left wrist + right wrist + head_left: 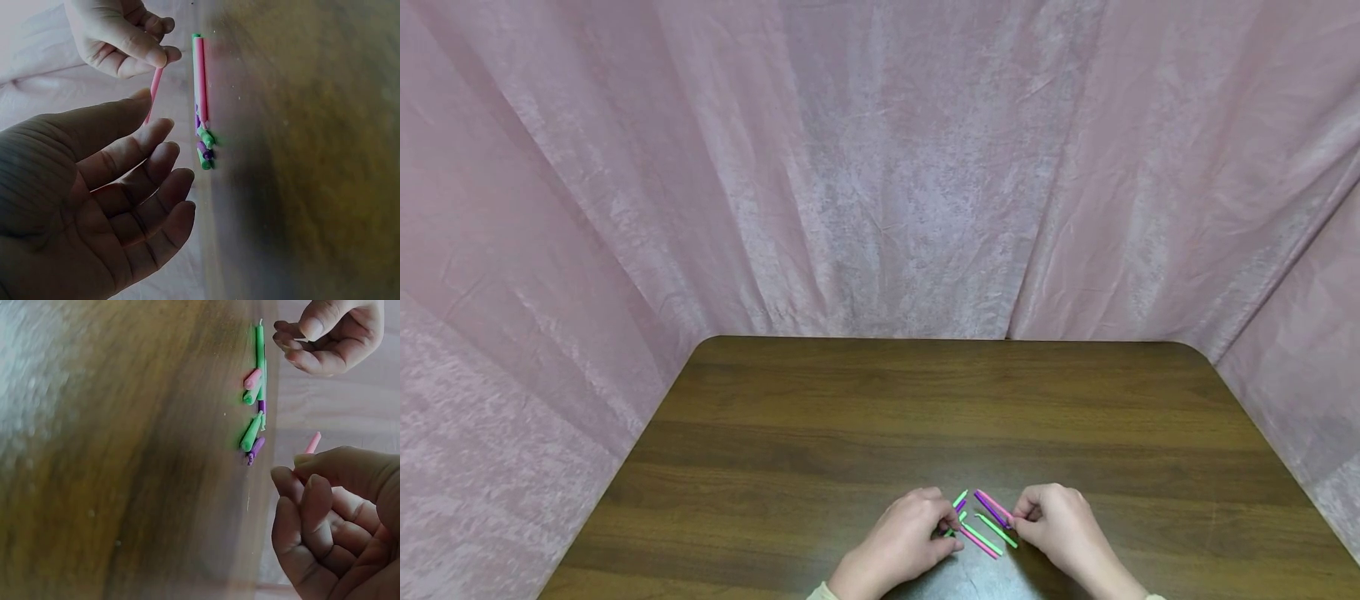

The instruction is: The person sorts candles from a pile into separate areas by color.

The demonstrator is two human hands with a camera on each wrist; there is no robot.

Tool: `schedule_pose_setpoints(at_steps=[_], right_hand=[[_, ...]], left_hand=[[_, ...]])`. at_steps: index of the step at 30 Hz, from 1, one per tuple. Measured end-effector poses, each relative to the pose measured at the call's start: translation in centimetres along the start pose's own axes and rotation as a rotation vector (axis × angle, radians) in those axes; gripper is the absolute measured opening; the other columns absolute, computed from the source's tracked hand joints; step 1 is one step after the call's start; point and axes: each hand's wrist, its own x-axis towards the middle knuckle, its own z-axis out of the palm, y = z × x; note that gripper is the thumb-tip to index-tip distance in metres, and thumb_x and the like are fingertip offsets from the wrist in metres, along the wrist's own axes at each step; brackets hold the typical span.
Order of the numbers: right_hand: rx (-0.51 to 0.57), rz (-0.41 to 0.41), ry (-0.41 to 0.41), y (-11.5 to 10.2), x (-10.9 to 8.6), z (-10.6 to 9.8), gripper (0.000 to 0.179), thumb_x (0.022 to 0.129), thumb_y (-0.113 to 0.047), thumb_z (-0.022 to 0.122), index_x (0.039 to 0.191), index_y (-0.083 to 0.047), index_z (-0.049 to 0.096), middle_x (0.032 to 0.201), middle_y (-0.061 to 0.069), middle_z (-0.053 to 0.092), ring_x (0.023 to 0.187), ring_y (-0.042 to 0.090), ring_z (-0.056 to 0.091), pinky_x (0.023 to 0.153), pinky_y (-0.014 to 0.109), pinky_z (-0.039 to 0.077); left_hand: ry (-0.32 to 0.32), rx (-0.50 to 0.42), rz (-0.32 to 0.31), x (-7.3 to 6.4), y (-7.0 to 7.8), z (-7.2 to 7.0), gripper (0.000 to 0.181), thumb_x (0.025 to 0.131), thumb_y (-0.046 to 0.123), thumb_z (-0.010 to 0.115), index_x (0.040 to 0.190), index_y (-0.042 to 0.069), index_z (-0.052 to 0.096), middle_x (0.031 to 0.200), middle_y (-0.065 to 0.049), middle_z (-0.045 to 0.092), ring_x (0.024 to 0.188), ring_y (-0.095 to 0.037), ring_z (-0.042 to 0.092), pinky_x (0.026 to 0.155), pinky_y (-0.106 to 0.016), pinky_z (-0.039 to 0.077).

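Between the thumb and fingertips of my right hand [1060, 525] I pinch the end of a thin pink candle [314, 442]. It slants up off the table toward the left hand and overlaps a purple candle [991, 509] in the head view. My left hand [910, 533] hovers over the left side of the small group of candles, fingers loosely bent and the thumb apart from them. Near its fingers lie a green candle [961, 497] and a purple one. Between the hands are another green candle [997, 531] and a green-and-pink pair, side by side.
A brown wood-grain table [850, 417] with rounded far corners spreads beyond the hands. Pink velvety curtains [910, 167] hang behind it and along both sides. The candles lie close to the near edge of the head view.
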Motion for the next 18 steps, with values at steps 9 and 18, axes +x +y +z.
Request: schedule_pose_setpoints(at_steps=[9,18], right_hand=[[0.093,0.024,-0.014,0.21,0.23,-0.15,0.017,0.073,-0.005,0.077,0.069,-0.019,0.068,0.062,-0.017,0.061,0.060,-0.003,0.055,0.061,0.023,0.045],[0.183,0.078,-0.013,0.57,0.88,-0.15,0.009,0.076,-0.006,0.078,0.077,-0.013,0.074,0.069,-0.010,0.067,0.062,0.000,0.058,0.061,0.022,0.048]], left_hand=[[-0.012,-0.001,-0.002,0.06,0.01,0.11,0.014,0.076,0.027,0.081,0.082,0.020,0.070,0.072,0.013,0.049,0.068,0.005,0.040,0.061,-0.011,0.033],[-0.017,-0.017,0.008,0.39,-0.10,0.40,0.015,0.076,0.024,0.082,0.085,0.019,0.072,0.074,0.013,0.050,0.069,0.004,0.042,0.063,-0.012,0.035]])
